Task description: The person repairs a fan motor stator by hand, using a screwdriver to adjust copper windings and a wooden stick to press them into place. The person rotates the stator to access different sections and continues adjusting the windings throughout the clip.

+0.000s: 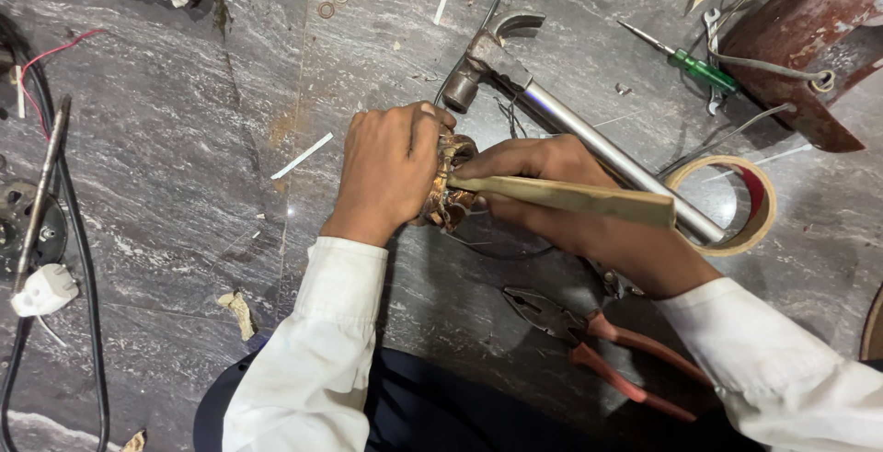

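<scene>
Head view looks down on a copper-wound coil piece, brown and glinting, sitting on the grey veined stone floor near its middle. Left hand is closed round the piece, fingers curled over its top. Right hand grips a flat wooden stick, pale and smooth, whose tip presses into the windings. By the look of it, the step in hand is tamping or prying the wire, so any further push wants a steady brace from the left hand and light force, since thin copper strands bend easily. Just behind the hands lies a claw hammer with a shiny steel shaft. A roll of tan tape sits toward the floor's right edge; red-handled pliers lie nearer the person.
</scene>
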